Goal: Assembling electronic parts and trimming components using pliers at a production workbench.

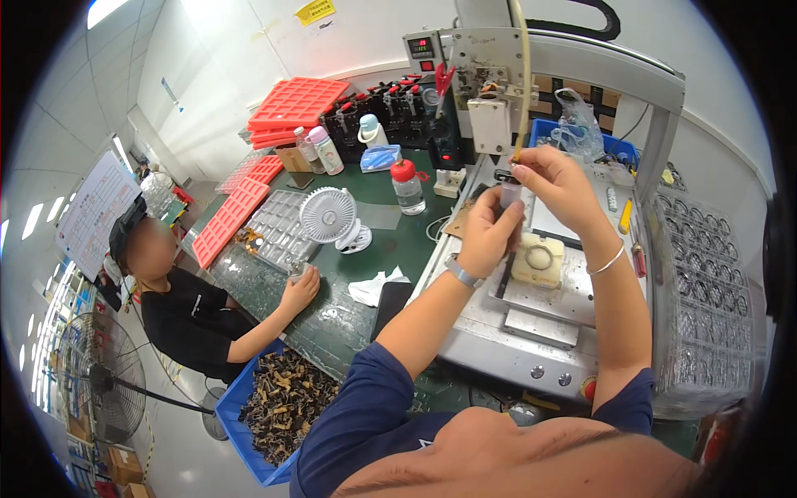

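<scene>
My left hand (491, 228) is closed around a small translucent syringe barrel (510, 195), held upright in front of the dispensing machine (490, 124). Thumb and fingers of my right hand (554, 184) pinch a dark cap (504, 175) at the barrel's top. A yellowish hose (525, 83) runs down from above to this cap; my fingers hide part of the join. Below my hands, a cream-coloured block (548, 264) with a ring-shaped part (539, 256) on it rests on the machine's metal bed.
A co-worker's hand (300, 289) is at the green table, left. Nearby stand a white fan (329, 214), a red-capped bottle (408, 191) and red trays (299, 104). Stacked clear trays (706, 332) rise at right, beside a yellow knife (625, 216). A blue bin (245, 440) holds scraps.
</scene>
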A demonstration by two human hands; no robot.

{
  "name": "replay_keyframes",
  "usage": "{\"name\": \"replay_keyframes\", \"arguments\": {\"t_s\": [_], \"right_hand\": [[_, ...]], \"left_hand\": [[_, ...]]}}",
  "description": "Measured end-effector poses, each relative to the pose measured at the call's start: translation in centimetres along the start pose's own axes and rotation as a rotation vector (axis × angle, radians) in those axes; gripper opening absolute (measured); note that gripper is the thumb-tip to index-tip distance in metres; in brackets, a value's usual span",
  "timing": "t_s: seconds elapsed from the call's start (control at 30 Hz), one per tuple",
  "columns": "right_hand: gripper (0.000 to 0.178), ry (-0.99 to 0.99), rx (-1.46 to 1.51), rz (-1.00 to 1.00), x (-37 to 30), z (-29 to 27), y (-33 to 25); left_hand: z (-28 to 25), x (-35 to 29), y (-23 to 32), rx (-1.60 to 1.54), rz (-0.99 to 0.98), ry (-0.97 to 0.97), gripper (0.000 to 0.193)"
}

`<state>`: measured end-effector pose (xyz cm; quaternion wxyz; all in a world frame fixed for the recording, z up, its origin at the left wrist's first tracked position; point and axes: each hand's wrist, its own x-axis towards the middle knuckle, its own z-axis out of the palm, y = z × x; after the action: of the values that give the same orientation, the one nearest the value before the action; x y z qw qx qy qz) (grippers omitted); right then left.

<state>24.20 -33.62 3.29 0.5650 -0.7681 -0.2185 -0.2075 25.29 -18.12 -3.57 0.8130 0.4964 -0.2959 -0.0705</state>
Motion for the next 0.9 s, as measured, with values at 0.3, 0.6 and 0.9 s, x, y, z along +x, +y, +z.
{"name": "replay_keyframes", "arguments": {"t_s": [0.3,0.6,0.9], "right_hand": [[0.025,-0.002,-0.088,-0.039,0.0,-0.2,-0.1],[0.022,-0.138,0.070,0.200,0.0,-1.8,-0.6],[0.025,-0.239,0.112,0.287,2.1,-0.2,-2.2]], "left_hand": [[-0.3,0.4,-0.4,0.003,-0.007,-0.049,0.022],[-0.8,0.5,0.8,0.666,0.323,0.030,0.034],[-1.5,0.5,1.7,0.540,0.303,0.089,0.033]]}}
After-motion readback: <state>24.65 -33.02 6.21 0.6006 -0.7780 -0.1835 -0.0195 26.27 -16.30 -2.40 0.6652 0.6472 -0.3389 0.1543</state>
